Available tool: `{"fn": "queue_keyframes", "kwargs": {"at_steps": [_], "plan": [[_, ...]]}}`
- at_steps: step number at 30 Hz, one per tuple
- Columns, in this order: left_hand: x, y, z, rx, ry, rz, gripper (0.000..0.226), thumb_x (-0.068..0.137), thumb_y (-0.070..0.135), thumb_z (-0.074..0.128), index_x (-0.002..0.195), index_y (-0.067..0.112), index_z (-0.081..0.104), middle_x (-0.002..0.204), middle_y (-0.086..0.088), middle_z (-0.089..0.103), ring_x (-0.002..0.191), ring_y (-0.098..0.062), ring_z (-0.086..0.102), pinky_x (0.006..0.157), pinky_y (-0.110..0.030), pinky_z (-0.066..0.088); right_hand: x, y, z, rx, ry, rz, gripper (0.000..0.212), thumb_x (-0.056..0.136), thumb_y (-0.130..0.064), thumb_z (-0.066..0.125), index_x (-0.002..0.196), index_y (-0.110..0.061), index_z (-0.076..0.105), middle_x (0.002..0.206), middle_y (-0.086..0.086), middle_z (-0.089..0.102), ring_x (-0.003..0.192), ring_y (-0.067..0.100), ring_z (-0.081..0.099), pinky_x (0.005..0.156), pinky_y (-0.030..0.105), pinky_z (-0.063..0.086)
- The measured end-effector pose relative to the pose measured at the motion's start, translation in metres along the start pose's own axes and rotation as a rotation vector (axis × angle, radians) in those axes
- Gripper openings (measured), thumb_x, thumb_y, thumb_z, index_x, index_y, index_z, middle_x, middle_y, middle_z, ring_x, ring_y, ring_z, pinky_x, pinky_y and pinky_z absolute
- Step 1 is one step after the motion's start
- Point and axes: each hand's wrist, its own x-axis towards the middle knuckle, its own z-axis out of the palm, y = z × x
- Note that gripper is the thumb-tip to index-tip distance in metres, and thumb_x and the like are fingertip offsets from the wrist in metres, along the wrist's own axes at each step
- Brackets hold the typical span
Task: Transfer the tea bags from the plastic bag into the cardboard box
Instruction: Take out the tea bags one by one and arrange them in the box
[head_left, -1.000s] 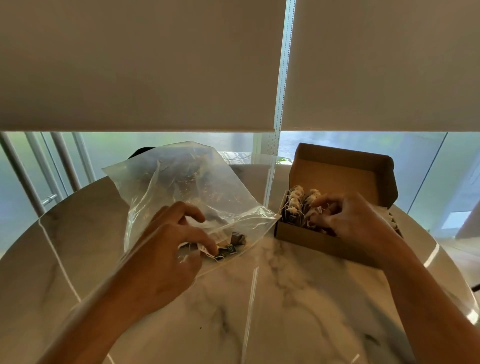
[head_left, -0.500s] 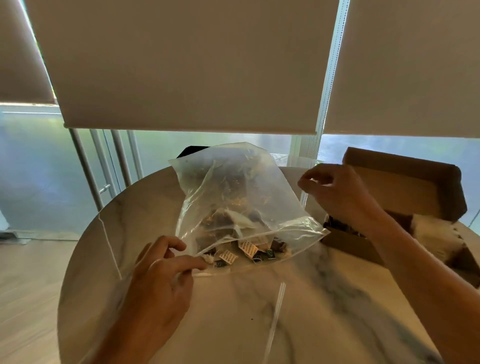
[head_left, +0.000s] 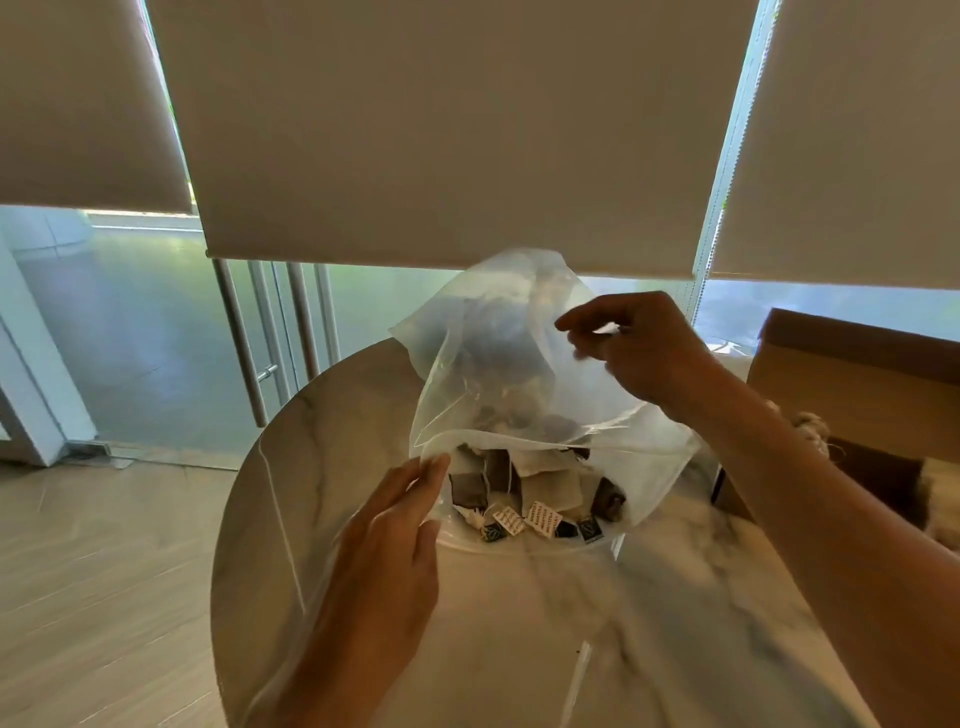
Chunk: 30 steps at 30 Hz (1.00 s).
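A: What's around the plastic bag (head_left: 519, 384)?
B: A round marble tabletop (head_left: 545, 623), roller blinds (head_left: 441, 130) behind; cardboard box (head_left: 852, 395) right.
A: Hands?
B: Left hand (head_left: 387, 540) pinches the bag's mouth, right hand (head_left: 644, 348) its top; tea bags (head_left: 524, 493) inside.

Clear plastic bag (head_left: 519, 364); brown cardboard box (head_left: 852, 395); white-grey marbled table (head_left: 649, 613).

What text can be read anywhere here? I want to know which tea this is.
White paper tags in the plastic bag: printed lines, too blurred to read.
Dark tags beside them: a small emblem, no legible words.
Cardboard box: no print visible.
Nothing else carries text.
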Motion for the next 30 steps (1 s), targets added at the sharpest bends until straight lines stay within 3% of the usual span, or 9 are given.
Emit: {"fn": "queue_keyframes", "kwargs": {"at_steps": [3,6,13,16,20,22,26,28,30], "plan": [[-0.001,0.0,0.0,0.003,0.019,-0.006,0.052,0.089,0.007,0.056,0.136,0.029,0.045,0.129,0.025,0.036,0.113,0.007,0.039,0.094,0.0,0.022,-0.003,-0.014,0.002,0.018,0.04,-0.093,0.027,0.089,-0.005,0.063,0.084,-0.029,0.071,0.08,-0.012,0.068,0.068,-0.002,0.064,0.055,0.004,0.039],[0.0,0.0,0.001,-0.008,0.025,-0.004,0.053,0.088,0.004,0.056,0.134,0.027,0.047,0.128,0.023,0.04,0.113,0.006,0.041,0.091,0.009,0.017,-0.006,-0.018,0.003,0.061,0.072,-0.121,0.026,0.088,-0.003,0.063,0.084,-0.027,0.071,0.079,-0.012,0.066,0.06,-0.006,0.062,0.05,0.002,0.037],[-0.001,0.002,0.002,0.004,0.011,0.019,0.055,0.087,0.004,0.058,0.135,0.028,0.045,0.128,0.025,0.037,0.11,0.009,0.039,0.084,0.014,0.015,0.0,-0.001,0.003,0.033,0.074,-0.048,0.028,0.089,-0.002,0.062,0.082,-0.029,0.07,0.083,-0.007,0.069,0.08,0.01,0.066,0.071,0.017,0.047],[-0.003,0.003,0.003,-0.007,-0.022,0.063,0.056,0.085,0.005,0.06,0.133,0.031,0.048,0.135,0.02,0.043,0.095,0.011,0.047,0.077,0.013,0.024,0.003,0.01,-0.002,-0.007,0.023,0.024,0.028,0.089,-0.004,0.062,0.081,-0.029,0.069,0.089,-0.007,0.069,0.079,0.005,0.062,0.069,0.014,0.044],[-0.004,0.001,0.007,-0.021,-0.069,0.134,0.054,0.077,0.001,0.068,0.119,0.035,0.06,0.133,0.011,0.047,0.084,0.016,0.047,0.061,0.003,0.039,-0.002,0.008,-0.018,-0.243,0.146,-0.015,0.013,0.089,-0.023,0.064,0.096,-0.032,0.069,0.116,-0.006,0.061,0.109,0.01,0.056,0.089,0.025,0.04],[-0.004,0.003,0.007,-0.015,-0.089,0.138,0.051,0.075,0.002,0.07,0.114,0.034,0.064,0.134,0.007,0.045,0.079,0.013,0.048,0.059,-0.002,0.041,-0.024,-0.006,-0.027,-0.274,0.181,-0.111,0.01,0.088,-0.029,0.064,0.095,-0.033,0.069,0.115,-0.012,0.061,0.101,0.0,0.058,0.087,0.02,0.043],[0.0,0.007,0.003,0.059,-0.116,0.183,0.05,0.071,0.003,0.07,0.111,0.033,0.064,0.143,0.007,0.034,0.073,0.006,0.05,0.058,-0.006,0.041,-0.088,-0.019,-0.035,-0.268,-0.139,-0.194,0.012,0.085,-0.027,0.066,0.089,-0.038,0.068,0.086,-0.023,0.065,0.078,-0.013,0.057,0.066,0.001,0.042],[0.005,0.008,0.003,0.095,-0.09,0.211,0.053,0.075,0.004,0.065,0.118,0.033,0.059,0.147,0.013,0.028,0.078,-0.002,0.057,0.061,-0.015,0.051,-0.108,-0.003,-0.029,-0.386,-0.343,-0.143,0.015,0.084,-0.029,0.066,0.091,-0.043,0.066,0.084,-0.021,0.063,0.082,-0.013,0.056,0.066,0.003,0.041],[0.008,0.009,0.004,0.112,-0.067,0.214,0.057,0.08,0.006,0.059,0.128,0.035,0.051,0.148,0.023,0.023,0.09,-0.006,0.062,0.068,-0.022,0.056,-0.117,0.017,-0.022,-0.507,-0.423,-0.122,0.021,0.085,-0.034,0.066,0.099,-0.048,0.063,0.088,-0.021,0.059,0.083,-0.006,0.057,0.066,0.008,0.043]]}}
